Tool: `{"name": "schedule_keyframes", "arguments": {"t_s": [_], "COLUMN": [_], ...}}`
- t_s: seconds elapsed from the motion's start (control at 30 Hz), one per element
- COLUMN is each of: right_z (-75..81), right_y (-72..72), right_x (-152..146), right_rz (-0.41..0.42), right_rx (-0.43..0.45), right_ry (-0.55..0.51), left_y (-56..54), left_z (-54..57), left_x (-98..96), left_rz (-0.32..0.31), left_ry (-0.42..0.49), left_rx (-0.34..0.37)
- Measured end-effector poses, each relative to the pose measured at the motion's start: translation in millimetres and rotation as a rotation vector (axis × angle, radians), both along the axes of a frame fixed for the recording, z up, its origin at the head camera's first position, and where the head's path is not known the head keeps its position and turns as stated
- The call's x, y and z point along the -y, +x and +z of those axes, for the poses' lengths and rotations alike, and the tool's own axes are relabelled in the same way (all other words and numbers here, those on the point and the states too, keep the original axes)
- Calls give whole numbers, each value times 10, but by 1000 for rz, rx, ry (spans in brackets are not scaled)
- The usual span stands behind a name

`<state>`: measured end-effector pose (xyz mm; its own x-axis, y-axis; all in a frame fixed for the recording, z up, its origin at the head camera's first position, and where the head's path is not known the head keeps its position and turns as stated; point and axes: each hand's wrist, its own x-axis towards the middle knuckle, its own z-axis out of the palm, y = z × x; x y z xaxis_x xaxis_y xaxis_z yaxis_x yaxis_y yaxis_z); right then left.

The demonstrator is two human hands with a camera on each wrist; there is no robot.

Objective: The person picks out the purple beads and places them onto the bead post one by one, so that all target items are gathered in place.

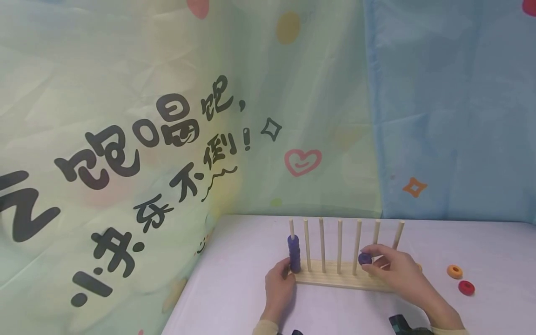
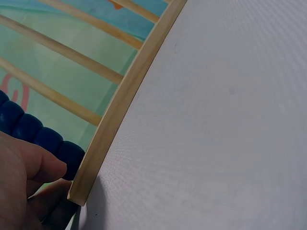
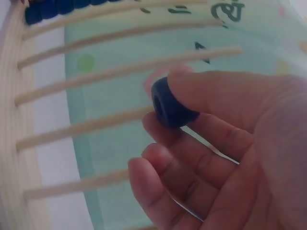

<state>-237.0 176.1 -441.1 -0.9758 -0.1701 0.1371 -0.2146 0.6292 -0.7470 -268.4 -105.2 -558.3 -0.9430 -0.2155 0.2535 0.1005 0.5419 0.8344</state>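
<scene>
A wooden peg rack [image 1: 331,280] with several upright pegs stands on the table. Dark blue-purple beads [image 1: 294,253] are stacked on its leftmost peg; the other pegs show no beads on their visible lengths. My left hand [image 1: 279,287] holds the rack's left end, its thumb beside the lowest stacked beads and other fingers partly hidden behind the base. Between thumb and fingertip, my right hand [image 1: 399,274] pinches one dark blue bead [image 3: 168,103], its hole facing the base in the right wrist view. That bead is beside the pegs on the right half of the rack.
To the right of the rack, an orange bead [image 1: 454,271] and a red bead [image 1: 466,287] lie on the white tabletop [image 1: 502,251]. A bit of another orange piece [image 1: 419,267] shows behind my right hand. A printed curtain [image 1: 293,102] hangs behind the table.
</scene>
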Motion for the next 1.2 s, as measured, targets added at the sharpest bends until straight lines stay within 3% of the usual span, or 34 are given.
{"name": "schedule_keyframes", "arguments": {"t_s": [0.6, 0.8, 1.03, 1.2], "right_z": [-73, -136, -233, -271], "right_y": [16, 23, 2, 15], "right_x": [417, 552, 669, 784], "right_rz": [65, 96, 137, 122], "right_rx": [-21, -26, -102, -168], "right_ry": [-17, -48, -78, -151], "left_y": [44, 28, 2, 6], "left_z": [10, 5, 0, 6], "left_x": [-3, -8, -4, -4], "left_rz": [-5, -10, -6, -4], "left_ry": [-8, 1, -5, -5], "left_rx": [-19, 17, 12, -3]}}
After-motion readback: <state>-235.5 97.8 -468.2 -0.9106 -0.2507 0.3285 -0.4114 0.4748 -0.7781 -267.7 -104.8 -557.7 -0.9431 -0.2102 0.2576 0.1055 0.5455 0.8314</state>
